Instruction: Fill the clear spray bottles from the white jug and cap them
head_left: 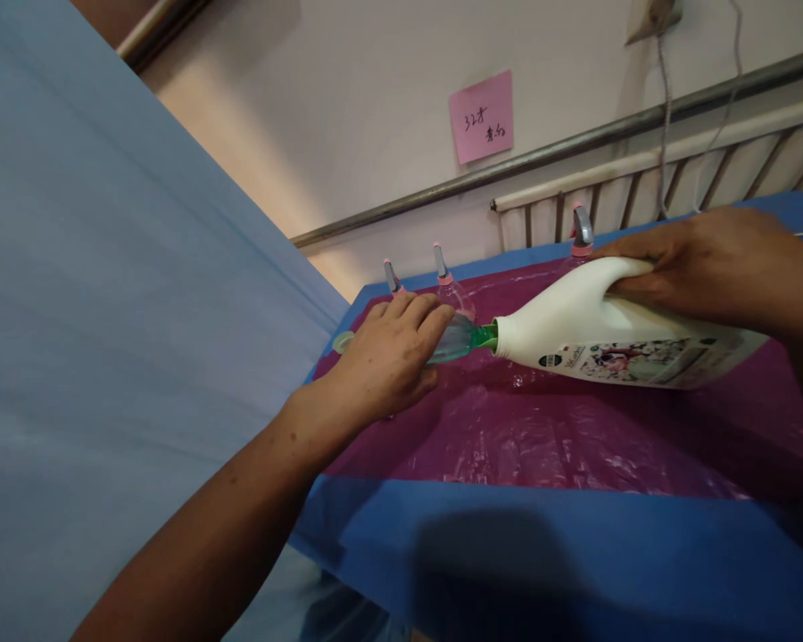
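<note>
My right hand [716, 267] is wrapped round the handle of a white detergent jug [562, 321], which is tipped on its side with its mouth to the left. At that mouth is a green spout [485, 336], touching the end of a clear teal-tinted bottle [453, 340]. My left hand [394, 348] is closed over this bottle and hides much of it. Whether liquid is flowing I cannot tell. A small pale green cap [342, 341] shows just left of my left hand.
Behind my hands stand clear bottles with pink-and-grey spray heads, one spray bottle [444, 276] near the middle. Shiny maroon plastic sheet [509, 437] covers the blue-covered table [575, 526]. A blue curtain [120, 312] hangs left. A white radiator [642, 183] and pink note [482, 116] are behind.
</note>
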`<action>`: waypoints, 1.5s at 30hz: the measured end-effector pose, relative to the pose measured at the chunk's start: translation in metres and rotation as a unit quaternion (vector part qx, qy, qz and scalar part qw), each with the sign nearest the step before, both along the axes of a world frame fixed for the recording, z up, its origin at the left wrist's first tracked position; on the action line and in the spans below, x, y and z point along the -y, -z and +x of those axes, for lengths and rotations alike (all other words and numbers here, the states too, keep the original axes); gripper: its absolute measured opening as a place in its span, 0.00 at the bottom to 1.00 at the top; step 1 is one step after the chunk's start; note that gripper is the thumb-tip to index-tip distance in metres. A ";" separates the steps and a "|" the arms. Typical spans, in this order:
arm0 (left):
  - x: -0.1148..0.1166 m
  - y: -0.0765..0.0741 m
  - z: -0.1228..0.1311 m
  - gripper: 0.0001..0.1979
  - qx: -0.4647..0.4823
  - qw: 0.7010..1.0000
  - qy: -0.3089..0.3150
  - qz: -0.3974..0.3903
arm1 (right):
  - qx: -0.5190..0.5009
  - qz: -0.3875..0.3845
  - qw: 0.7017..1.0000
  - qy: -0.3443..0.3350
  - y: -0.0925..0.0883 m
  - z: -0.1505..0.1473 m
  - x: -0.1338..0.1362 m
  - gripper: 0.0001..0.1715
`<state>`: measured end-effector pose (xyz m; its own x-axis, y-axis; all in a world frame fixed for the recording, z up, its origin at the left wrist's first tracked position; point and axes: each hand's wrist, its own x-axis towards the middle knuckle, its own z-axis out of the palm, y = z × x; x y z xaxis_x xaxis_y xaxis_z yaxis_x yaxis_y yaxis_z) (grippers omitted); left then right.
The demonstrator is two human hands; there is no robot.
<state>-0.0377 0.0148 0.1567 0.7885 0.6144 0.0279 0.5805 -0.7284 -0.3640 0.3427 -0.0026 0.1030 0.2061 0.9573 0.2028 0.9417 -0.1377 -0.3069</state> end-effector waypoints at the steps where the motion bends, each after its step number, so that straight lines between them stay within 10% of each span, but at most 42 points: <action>1: 0.000 0.000 0.000 0.37 -0.002 1.000 -0.001 0.001 | 0.000 0.003 1.000 0.001 0.000 0.000 0.000 0.30; 45: 0.001 -0.017 0.024 0.28 -0.135 0.980 0.075 0.125 | 0.057 0.011 0.998 -0.037 0.001 -0.005 0.001 0.30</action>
